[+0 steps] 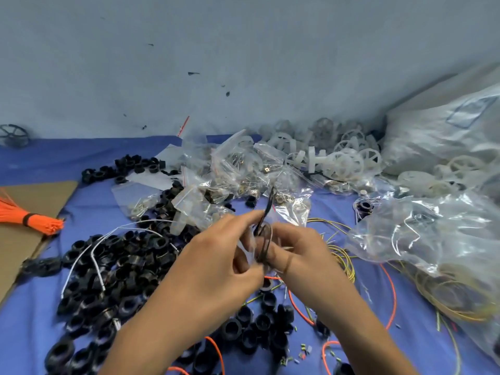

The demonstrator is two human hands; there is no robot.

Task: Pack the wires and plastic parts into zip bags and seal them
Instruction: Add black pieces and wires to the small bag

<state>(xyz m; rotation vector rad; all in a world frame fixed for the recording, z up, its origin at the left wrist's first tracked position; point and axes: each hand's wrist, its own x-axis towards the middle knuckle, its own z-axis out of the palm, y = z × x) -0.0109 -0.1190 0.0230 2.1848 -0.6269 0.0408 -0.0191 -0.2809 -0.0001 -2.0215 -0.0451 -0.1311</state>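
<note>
One black wire (269,198) between both hands (216,263) (300,255)

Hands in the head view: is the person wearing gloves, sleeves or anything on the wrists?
No. The left hand and right hand are bare, without gloves. The left forearm and right forearm are uncovered down to the picture's bottom edge, so no sleeve shows. No ring, watch or bracelet is visible, though the fingers are slightly blurred.
</note>
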